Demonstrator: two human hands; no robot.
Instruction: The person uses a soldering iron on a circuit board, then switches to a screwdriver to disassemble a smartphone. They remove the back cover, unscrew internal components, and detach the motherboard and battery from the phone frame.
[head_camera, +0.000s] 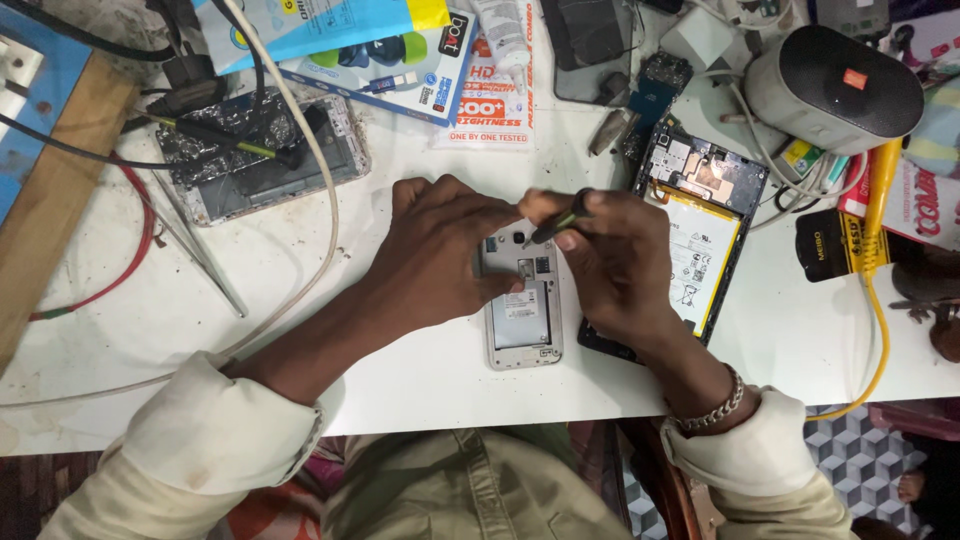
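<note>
We see a white worktable (400, 385) crowded on every side, with bare space kept only in the middle where the hands work. An opened phone with its white battery and board exposed (700, 225) lies face-down just right of the hands, parked close but outside the work zone. Upper left, a stripped phone frame (260, 160) sits with a spare screwdriver (215, 135) across it, and long tweezers (205, 265) lie beside it within reach. A grey cylindrical speaker (835, 90) and a yellow cable (880, 300) occupy the right edge.

Centre: a small white phone with its back cover off (522, 310) lies flat, its long axis towards us, battery bay up. Our left hand (440, 255) presses down on its upper-left edge, fingers curled over the frame, apparently to stop it sliding. Our right hand (620, 260) pinches a small dark screwdriver (555, 220) between thumb and forefinger, tip angled down onto the board area near the phone's top. The low, choked grip suits fine control.
</note>
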